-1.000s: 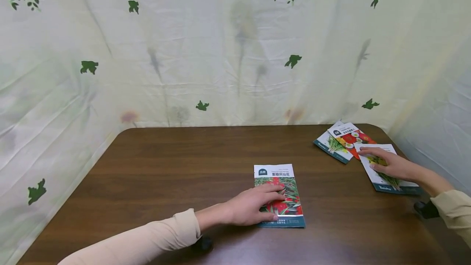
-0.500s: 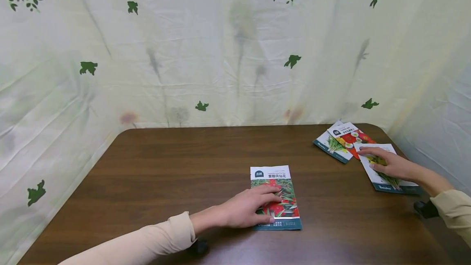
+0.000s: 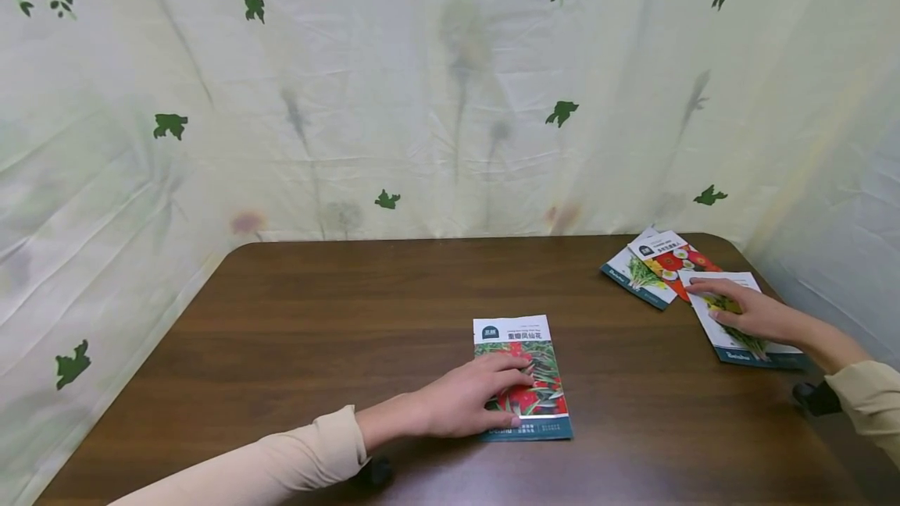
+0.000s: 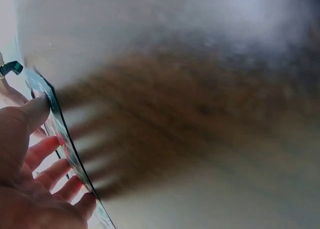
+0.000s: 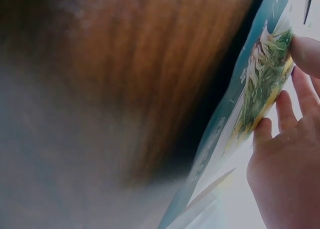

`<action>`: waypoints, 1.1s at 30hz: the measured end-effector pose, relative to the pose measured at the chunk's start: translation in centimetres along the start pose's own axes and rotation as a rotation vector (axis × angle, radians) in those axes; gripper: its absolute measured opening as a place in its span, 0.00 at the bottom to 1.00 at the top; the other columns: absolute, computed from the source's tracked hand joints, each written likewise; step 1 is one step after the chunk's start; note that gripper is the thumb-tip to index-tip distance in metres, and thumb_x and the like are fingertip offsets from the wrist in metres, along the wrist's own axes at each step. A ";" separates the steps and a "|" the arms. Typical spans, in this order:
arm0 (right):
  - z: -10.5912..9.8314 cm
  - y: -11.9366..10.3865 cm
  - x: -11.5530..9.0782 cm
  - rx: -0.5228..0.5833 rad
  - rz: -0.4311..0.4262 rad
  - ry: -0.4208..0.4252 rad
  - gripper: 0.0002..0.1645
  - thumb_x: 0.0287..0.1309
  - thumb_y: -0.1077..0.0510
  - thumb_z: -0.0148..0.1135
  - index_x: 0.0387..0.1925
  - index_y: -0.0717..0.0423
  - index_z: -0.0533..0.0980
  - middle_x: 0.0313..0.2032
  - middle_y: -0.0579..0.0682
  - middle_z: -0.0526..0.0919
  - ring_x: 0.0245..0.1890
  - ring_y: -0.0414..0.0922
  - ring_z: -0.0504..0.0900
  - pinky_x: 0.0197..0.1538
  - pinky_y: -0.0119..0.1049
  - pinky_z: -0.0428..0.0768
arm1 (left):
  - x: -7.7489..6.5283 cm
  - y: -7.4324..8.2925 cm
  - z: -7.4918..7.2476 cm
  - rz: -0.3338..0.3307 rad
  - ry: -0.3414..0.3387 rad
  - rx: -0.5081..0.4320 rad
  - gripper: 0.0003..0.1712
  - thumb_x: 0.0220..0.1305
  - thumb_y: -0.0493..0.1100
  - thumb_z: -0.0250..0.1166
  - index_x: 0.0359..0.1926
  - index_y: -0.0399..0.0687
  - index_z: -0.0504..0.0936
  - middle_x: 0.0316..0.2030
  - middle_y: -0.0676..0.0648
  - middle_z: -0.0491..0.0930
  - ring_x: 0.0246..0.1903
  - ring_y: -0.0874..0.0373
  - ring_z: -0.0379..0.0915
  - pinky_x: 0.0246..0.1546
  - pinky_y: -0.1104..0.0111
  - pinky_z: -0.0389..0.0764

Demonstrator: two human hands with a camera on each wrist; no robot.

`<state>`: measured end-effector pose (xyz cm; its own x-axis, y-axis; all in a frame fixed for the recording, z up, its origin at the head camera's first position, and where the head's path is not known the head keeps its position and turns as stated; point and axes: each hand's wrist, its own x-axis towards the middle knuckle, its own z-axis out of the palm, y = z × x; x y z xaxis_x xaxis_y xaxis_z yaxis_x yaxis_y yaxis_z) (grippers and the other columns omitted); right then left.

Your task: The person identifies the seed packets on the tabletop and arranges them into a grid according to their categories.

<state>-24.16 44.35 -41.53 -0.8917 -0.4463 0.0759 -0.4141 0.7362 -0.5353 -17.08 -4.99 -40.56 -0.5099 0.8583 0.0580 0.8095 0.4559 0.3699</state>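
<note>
From the head camera I see the left hand [image 3: 467, 397] loosely spread, fingers nearly straight, resting on the face of a red flower packet [image 3: 550, 381] without gripping it. That packet lies flat near the middle of the counter [image 3: 316, 334], its white end pointing away. The right hand [image 3: 759, 311] is relaxed and open too, fingers slightly bent, laid over a leafy vegetable packet [image 3: 717, 336] at the counter's right side.

My left wrist view gives me the palm and the undersides of the fingers, with the packet seen almost edge-on. The right wrist view shows me fingertips meeting the printed greens, plus a teal border with a dark shadow beside it; much of the counter there is blurred.

Just beyond the right hand, a red-and-white flower packet [image 3: 680, 258] overlaps another vegetable packet [image 3: 642, 274]. Both hands hide part of the packet beneath them. A leaf-patterned curtain [image 3: 422, 100] hangs behind the counter.
</note>
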 end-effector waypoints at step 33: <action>0.0 0.1 -0.3 0.001 -0.046 0.039 0.23 0.64 0.65 0.61 0.59 0.65 0.70 0.57 0.20 0.58 0.56 0.17 0.54 0.51 0.67 0.65 | -3.7 -0.1 -0.2 0.009 0.010 0.026 0.29 0.68 0.54 0.63 0.67 0.51 0.72 0.70 0.49 0.63 0.69 0.55 0.56 0.66 0.62 0.62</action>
<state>-23.92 44.57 -41.65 -0.8781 -0.4597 0.1332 -0.4548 0.7149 -0.5310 -15.28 -8.27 -40.62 -0.5050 0.8603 0.0704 0.8214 0.4539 0.3454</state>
